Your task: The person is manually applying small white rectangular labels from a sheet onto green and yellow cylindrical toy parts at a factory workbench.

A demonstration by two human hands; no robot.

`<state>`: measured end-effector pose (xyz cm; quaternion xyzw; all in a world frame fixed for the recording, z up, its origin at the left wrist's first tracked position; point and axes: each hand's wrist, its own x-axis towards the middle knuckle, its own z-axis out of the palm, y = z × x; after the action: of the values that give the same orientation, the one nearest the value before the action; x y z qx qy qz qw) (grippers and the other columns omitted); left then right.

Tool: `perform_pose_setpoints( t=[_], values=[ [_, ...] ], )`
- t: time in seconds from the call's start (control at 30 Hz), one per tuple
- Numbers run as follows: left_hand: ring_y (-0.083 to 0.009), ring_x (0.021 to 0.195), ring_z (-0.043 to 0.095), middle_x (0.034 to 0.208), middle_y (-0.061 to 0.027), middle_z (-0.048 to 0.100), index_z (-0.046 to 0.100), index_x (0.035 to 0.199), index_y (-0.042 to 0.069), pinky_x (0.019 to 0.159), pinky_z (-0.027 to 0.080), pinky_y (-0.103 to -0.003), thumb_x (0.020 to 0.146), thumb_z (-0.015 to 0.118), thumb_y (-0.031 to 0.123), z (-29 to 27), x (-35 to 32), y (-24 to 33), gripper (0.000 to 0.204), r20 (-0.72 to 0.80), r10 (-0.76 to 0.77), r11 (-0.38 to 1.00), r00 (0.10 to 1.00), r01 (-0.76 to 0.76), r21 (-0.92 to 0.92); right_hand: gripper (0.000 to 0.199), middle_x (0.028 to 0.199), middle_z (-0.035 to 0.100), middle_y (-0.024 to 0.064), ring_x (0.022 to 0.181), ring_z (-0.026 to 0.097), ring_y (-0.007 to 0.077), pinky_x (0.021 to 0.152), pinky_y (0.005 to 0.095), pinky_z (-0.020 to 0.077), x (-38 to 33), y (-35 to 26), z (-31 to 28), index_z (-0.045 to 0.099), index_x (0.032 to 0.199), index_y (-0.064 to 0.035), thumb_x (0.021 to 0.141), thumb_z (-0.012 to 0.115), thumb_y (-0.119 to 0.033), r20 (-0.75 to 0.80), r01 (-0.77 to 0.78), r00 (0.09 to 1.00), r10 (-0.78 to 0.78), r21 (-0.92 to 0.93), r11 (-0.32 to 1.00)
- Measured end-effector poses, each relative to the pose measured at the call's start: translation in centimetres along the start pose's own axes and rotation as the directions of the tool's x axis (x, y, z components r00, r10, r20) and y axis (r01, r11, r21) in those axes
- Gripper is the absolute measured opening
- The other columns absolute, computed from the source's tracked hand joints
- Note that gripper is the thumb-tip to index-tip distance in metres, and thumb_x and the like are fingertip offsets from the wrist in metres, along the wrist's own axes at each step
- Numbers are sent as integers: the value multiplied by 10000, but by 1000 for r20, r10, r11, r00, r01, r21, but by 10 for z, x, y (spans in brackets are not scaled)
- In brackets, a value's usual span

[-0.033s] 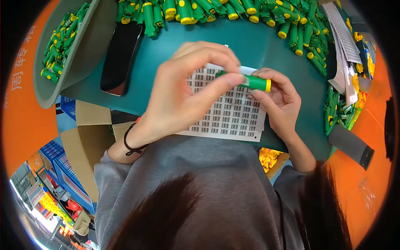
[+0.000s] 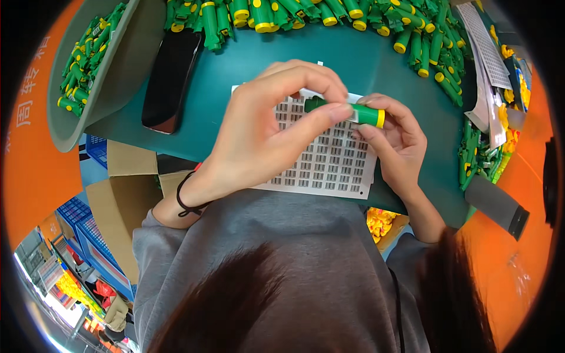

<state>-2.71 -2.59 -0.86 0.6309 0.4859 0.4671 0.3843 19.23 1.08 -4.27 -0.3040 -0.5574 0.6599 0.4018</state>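
Observation:
A small green plastic tube with a yellow end cap (image 2: 372, 116) lies crosswise in front of me, above a white sheet of printed labels (image 2: 329, 189). My right hand (image 2: 400, 132) grips the tube near its yellow end, thumb below and fingers curled behind. Thumb and index finger of my left hand (image 2: 259, 120) are pinched together on the tube's middle, beside a small pale label on its side. The left fingertips partly hide the tube, and its dark green far end shows past them.
Many green tubes with yellow caps (image 2: 262, 17) are heaped along the table's far edge. A grey-green tub (image 2: 126, 76) of similar pieces stands at left, beside a black phone (image 2: 170, 82). More label sheets (image 2: 485, 53) lie at right. An open cardboard box (image 2: 115, 217) is at lower left.
Both hands and the tube have shifted very slightly to the right. The left hand stays pinched at the tube's middle.

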Motion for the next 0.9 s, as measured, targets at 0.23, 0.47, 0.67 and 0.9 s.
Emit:
perform_pose_setpoints(
  t=[0.23, 0.47, 0.67, 0.9],
  values=[
    [-158, 1091, 621, 1164, -116, 662, 505, 1250, 43, 900, 489, -292, 843, 725, -22, 27, 8, 3, 467, -18, 8, 992, 1000, -10, -128, 299, 1117, 607, 145, 915, 668, 190, 832, 305, 574, -2, 6, -15, 526, 1208, 48, 926, 625, 45, -63, -58, 995, 73, 205, 977],
    [-176, 1070, 637, 1165, -113, 664, 470, 1317, 25, 953, 505, -339, 818, 771, 10, 22, 8, 7, 583, 81, -381, 822, 921, 377, -427, 336, 1139, 615, 134, 1043, 640, 194, 896, 316, 552, 1, 0, 0, 532, 1213, 48, 899, 645, 79, -115, 115, 989, -93, 198, 974],
    [-168, 1119, 583, 1164, -112, 655, 671, 1032, 23, 969, 464, -337, 870, 738, 88, 19, 10, -7, 187, -76, 24, 999, 997, -25, -22, 419, 1209, 606, 162, 1116, 617, 206, 965, 338, 543, -4, 4, -16, 525, 1265, 78, 870, 657, 119, -16, 48, 999, -47, 58, 997],
    [-158, 1065, 604, 1111, -106, 673, 690, 941, 14, 953, 464, -322, 883, 715, 83, 26, 12, -1, 94, 20, -26, 997, 999, 28, -74, 428, 1228, 613, 152, 1137, 601, 212, 991, 322, 489, -5, 1, -13, 565, 1228, 71, 823, 696, 119, -17, 43, 999, -44, -63, 997]
  ],
)
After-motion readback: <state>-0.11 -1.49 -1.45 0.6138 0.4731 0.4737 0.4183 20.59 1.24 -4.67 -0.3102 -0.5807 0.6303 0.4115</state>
